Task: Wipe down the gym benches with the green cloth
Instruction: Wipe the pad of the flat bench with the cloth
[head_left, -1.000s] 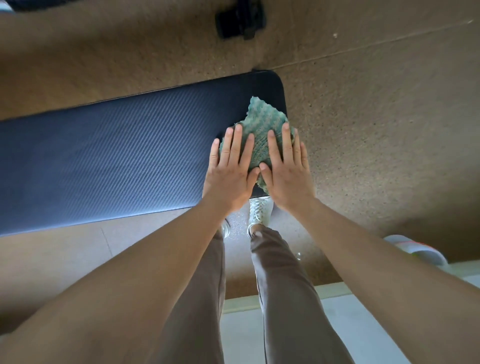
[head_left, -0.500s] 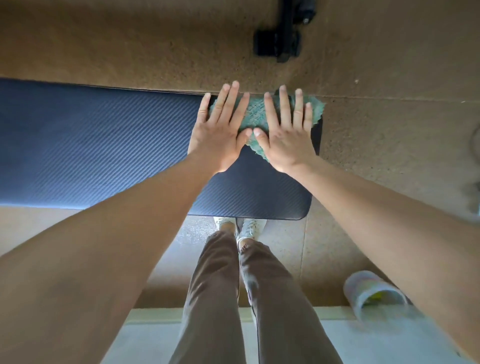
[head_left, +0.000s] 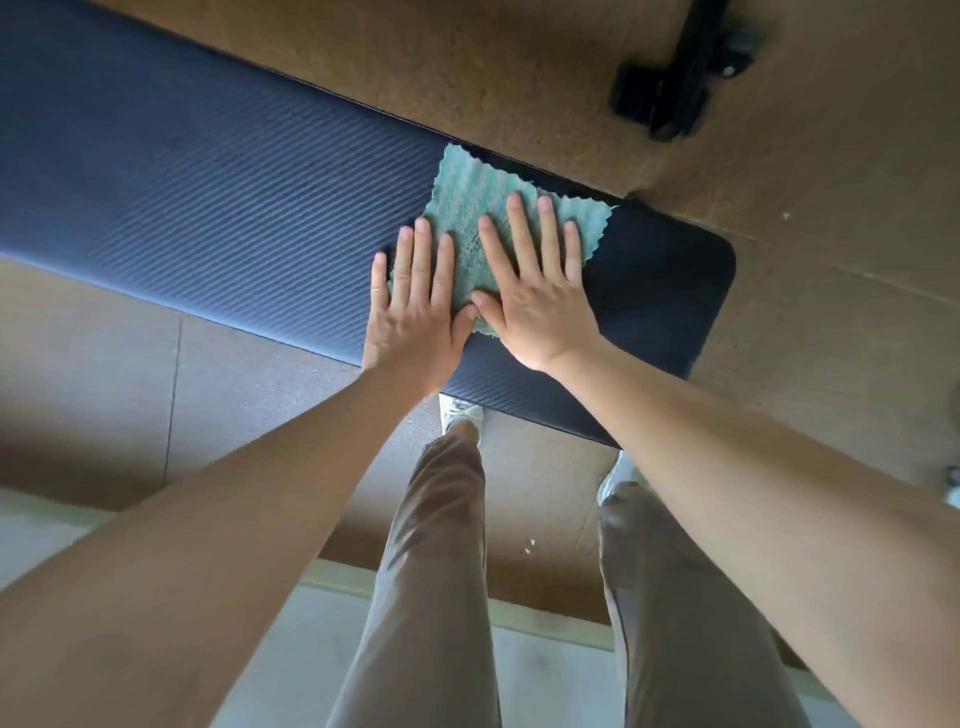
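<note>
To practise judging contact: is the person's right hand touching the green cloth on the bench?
Touching. The head view shows the right hand lying flat on the green cloth, fingers straight across it, no gap visible.

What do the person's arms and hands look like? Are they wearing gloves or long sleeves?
No gloves: the left hand and right hand are bare, with no rings seen, and the fingers have short, plain nails. Both arms are bare as far as the picture shows, with no sleeve, watch or bracelet in view. Lower down are brownish-grey trousers and pale shoes.
</note>
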